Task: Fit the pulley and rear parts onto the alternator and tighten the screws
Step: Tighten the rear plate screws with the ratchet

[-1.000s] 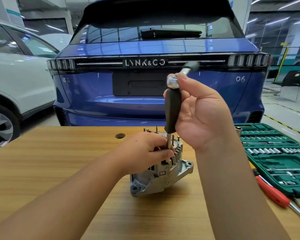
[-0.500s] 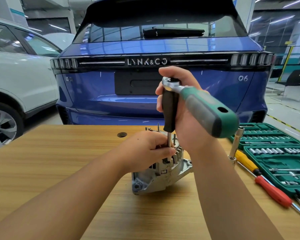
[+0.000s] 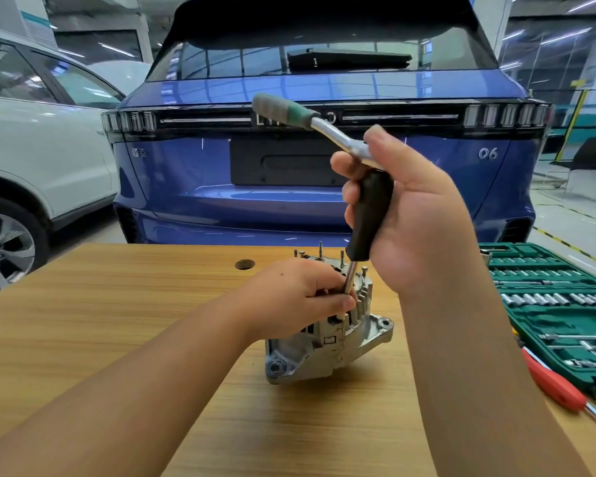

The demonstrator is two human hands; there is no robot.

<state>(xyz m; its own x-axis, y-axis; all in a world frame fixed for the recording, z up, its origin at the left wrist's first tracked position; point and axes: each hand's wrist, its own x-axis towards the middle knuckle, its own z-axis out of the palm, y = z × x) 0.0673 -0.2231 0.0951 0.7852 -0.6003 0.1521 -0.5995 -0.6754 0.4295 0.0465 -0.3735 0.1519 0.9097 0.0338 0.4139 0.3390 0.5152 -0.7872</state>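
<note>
My right hand (image 3: 413,215) grips driver (image 3: 370,215) under ratchet (image 3: 310,120); left hand (image 3: 300,297) pinches shaft at alternator (image 3: 327,342). Risk: tilted shaft slips off screw.

Silver alternator (image 3: 327,346) on a tan wood-grain table (image 3: 117,321). Ratchet (image 3: 310,123) with green-and-grey grip, black extension handle (image 3: 370,215). Green socket case (image 3: 558,304) right, red screwdriver (image 3: 553,383) near it. Blue car (image 3: 324,187) far, white car (image 3: 42,149) left.

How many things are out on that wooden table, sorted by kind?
Alternator: 1
Ratchet wrench with black extension, held above it: 1
Green socket case: 1
Red-handled screwdriver: 1
Total: 4
</note>
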